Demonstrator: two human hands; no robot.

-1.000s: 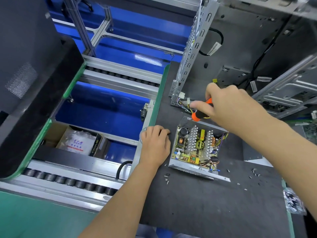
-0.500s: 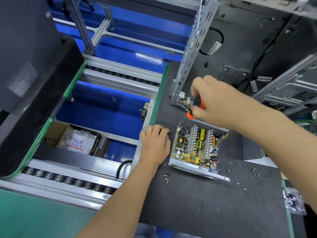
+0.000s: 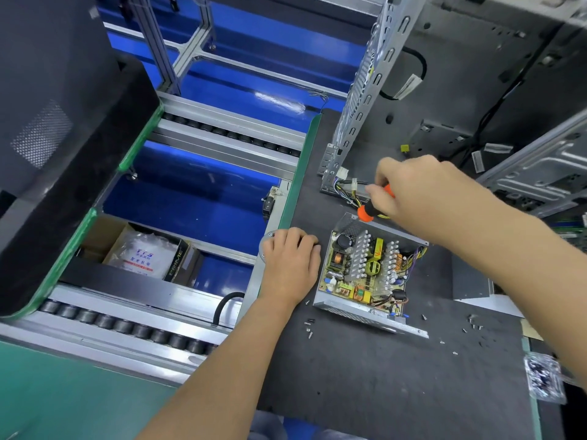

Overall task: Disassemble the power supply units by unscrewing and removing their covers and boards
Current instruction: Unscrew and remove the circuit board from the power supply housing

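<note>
An open power supply unit (image 3: 368,274) lies on the dark mat (image 3: 365,376), its green board with heat sinks and coils exposed. Just left of the unit, my left hand (image 3: 290,265) rests on the mat with its fingers curled under, holding nothing I can see. My right hand (image 3: 413,192) grips an orange and black screwdriver (image 3: 368,211) above the unit's far left corner. The screwdriver's tip is hidden behind the unit's wall. A bundle of wires with white connectors (image 3: 347,185) runs out past the far side.
Loose screws (image 3: 309,327) lie on the mat in front of the unit and to its right (image 3: 473,323). A perforated metal computer case (image 3: 365,90) stands behind. A roller conveyor (image 3: 127,325) and a cardboard box (image 3: 143,252) lie left. A bag of parts (image 3: 543,379) sits right.
My right hand turned on the screwdriver handle and shifted slightly left then back. The left hand and the unit stayed still.
</note>
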